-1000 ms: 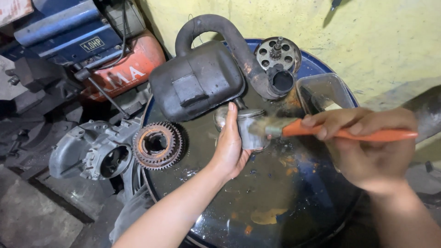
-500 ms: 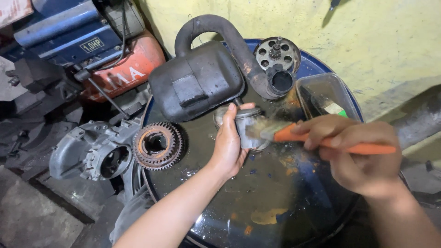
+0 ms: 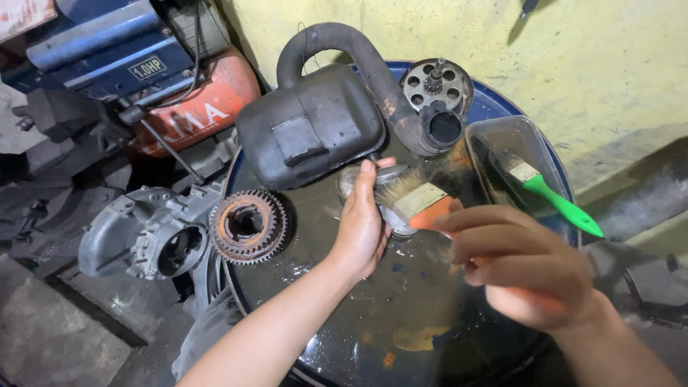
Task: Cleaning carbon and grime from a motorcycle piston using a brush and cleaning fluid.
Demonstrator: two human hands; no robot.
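L hand [image 3: 360, 233] grips a small round metal part [image 3: 380, 188] at drum-top [image 3: 401, 315] centre. R hand [image 3: 527, 265] is clenched on an orange-handled brush [image 3: 417, 202], bristles on the part. Judging by it: cleaning mid-way, part looks wet and partly greyed. Rusty gear [image 3: 247, 226] at 9 o'clock looks undone. Muffler [image 3: 315, 125] at 11, tray w/ green brush [image 3: 552, 197] at 2.

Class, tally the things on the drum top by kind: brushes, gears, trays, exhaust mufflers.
Paintbrushes: 2, an orange-handled brush in the right hand and a green-handled brush
Rusty gear: 1
Plastic tray: 1
Black muffler: 1
Total: 5
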